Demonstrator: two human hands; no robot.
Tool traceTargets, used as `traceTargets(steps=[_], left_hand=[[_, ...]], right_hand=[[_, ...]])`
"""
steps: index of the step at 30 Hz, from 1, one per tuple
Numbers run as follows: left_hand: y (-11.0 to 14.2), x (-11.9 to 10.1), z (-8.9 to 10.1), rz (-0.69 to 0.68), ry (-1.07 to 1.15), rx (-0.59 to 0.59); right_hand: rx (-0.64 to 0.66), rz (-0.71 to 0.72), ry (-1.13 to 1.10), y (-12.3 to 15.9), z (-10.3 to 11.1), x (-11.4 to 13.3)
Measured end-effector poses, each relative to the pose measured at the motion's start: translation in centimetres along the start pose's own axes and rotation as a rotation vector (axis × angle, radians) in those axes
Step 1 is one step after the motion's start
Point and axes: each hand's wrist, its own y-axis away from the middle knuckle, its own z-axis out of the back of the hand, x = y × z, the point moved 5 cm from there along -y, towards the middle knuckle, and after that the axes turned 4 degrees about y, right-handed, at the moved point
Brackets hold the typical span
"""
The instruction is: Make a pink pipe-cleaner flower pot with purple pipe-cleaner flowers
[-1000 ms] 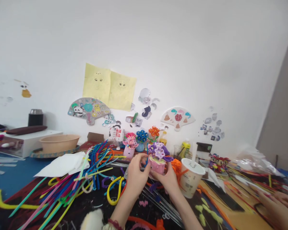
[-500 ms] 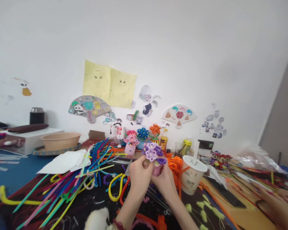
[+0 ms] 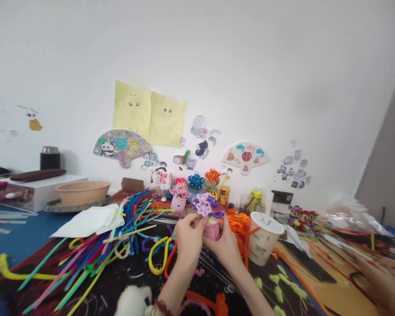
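Between my two hands is a small pot of purple pipe-cleaner flowers (image 3: 204, 204) with a pink ribbed pot (image 3: 212, 231). My right hand (image 3: 226, 245) is wrapped round the pot from the right and below. My left hand (image 3: 188, 235) is closed, thumb and fingertips pinched at the base of the light purple bloom; the exact bit they pinch is hidden. Behind stand similar little pots of pink flowers (image 3: 179, 195), blue flowers (image 3: 196, 182) and orange flowers (image 3: 212, 176).
Loose coloured pipe cleaners (image 3: 95, 250) spread at left beside white tissues (image 3: 88, 220). Orange pipe cleaners (image 3: 238, 228) and a paper cup (image 3: 263, 245) with a straw stand close to my right hand. Another person's hands (image 3: 378, 278) are at the far right. A wall stands behind.
The flowers have shifted slightly left and tilted, so more of the pink pot shows. Both hands keep their hold. The other person's hands have moved a little.
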Motion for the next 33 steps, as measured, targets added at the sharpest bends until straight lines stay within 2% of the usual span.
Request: traceTargets(steps=[4, 7, 9, 12, 20, 26, 33], left_hand=[[-0.3, 0.2, 0.2, 0.007, 0.074, -0.008], [-0.4, 0.3, -0.1, -0.007, 0.098, 0.062], [-0.3, 0.2, -0.4, -0.026, 0.089, 0.098], [-0.2, 0.2, -0.7, -0.041, 0.077, 0.111], [0.2, 0.5, -0.7, -0.031, 0.076, 0.061], [0.4, 1.0, -0.8, 0.012, 0.145, 0.036], [0.8, 0.7, -1.1, 0.098, 0.271, 0.01]], right_hand=[[0.071, -0.075, -0.473, -0.3, -1.0, -1.3], [0.094, -0.164, -0.651, -0.6, -1.2, -1.9], [0.082, -0.194, -0.661, -0.8, -0.9, -2.1], [0.049, -0.165, -0.644, -1.0, -0.2, -2.1], [0.025, -0.18, -0.667, -0.8, 0.0, -1.3], [0.016, -0.214, -0.651, -0.8, -0.1, -1.2], [0.044, -0.199, -0.626, -0.7, -0.1, -0.7]])
